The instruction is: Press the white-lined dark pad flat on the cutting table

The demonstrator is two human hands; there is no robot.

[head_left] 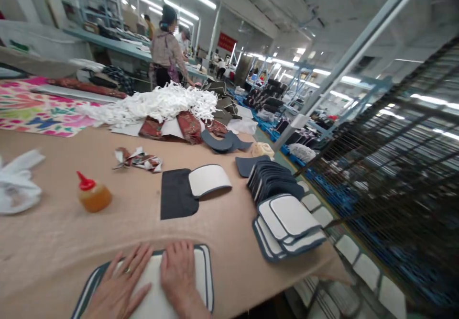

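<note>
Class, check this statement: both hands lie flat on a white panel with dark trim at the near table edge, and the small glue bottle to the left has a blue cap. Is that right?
Not quite. The head view shows the glue bottle has a red cap, not blue. The rest holds: the left hand and the right hand lie flat on the white panel with dark trim at the near edge of the table.

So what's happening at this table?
A person presses both hands flat on a white panel with dark trim at the near edge of a tan table: left hand, right hand. To the right lie stacks of similar panels. Ahead sit a dark piece, another white panel, and a glue bottle with a red cap. Farther back, another person stands by a heap of white strips.
</note>
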